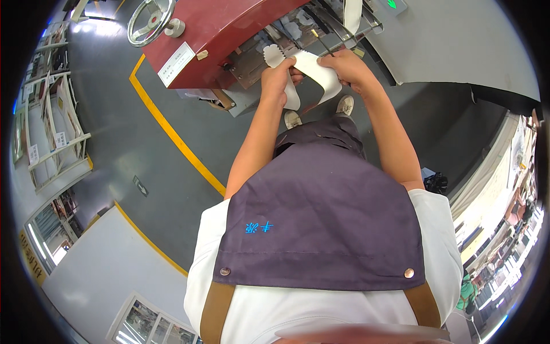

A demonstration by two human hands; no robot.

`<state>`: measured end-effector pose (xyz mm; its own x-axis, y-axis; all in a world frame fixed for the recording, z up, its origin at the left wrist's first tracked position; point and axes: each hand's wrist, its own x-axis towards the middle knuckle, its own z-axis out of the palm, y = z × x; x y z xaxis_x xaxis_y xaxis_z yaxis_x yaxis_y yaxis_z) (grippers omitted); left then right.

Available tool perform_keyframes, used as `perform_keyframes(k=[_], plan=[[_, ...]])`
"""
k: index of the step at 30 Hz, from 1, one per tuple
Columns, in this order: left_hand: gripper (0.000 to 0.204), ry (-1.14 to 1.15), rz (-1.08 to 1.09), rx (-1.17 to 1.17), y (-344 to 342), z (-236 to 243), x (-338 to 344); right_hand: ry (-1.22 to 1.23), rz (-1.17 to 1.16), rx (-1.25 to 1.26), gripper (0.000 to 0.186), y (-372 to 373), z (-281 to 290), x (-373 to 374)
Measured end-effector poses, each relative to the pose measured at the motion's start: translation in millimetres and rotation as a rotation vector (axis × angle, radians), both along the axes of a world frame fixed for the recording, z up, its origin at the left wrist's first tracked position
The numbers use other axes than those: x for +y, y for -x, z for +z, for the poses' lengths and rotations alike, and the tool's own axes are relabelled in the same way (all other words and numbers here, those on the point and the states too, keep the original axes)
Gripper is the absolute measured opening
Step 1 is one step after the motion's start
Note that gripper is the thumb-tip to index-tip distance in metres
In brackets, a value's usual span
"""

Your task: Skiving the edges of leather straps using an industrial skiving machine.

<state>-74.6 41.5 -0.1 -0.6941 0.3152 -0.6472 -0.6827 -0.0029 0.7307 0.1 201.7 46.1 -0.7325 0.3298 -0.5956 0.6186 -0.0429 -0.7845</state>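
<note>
My left hand (278,79) pinches a white cut piece (273,54) with a scalloped top end; its lower part hangs below my fingers. My right hand (349,70) grips a curved white strip (315,74) that spans between both hands and curls downward. I cannot make out whether these are one piece or two. Both hands are held in front of a red machine (212,31) with a metal handwheel (150,23). A thin dark rod with a yellow tip (315,33) reaches toward my right fingers; whether I touch it is unclear.
A grey panel (452,40) is at the upper right. Yellow lines mark the grey floor (126,160). A white rack (54,123) stands on the left. My shoes (345,105) show below my hands. People (467,292) are visible at the far right edge.
</note>
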Motion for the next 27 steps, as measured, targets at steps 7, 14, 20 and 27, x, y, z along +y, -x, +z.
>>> perform_keyframes(k=[7, 14, 20, 27], plan=[[0.022, -0.027, 0.067, -0.052, 8, -5, 5, -0.237, 0.088, 0.009, 0.03, 6, -12, -6], [0.023, -0.029, -0.036, -0.045, 12, -9, 2, -0.341, 0.132, 0.041, 0.036, 2, -19, -1], [0.024, -0.071, -0.023, -0.139, 17, -13, 4, -0.404, 0.085, 0.066, 0.036, 13, -7, -1], [0.026, 0.013, -0.037, 0.024, 16, -13, 4, -0.496, 0.199, 0.048, 0.035, 23, -12, 11]])
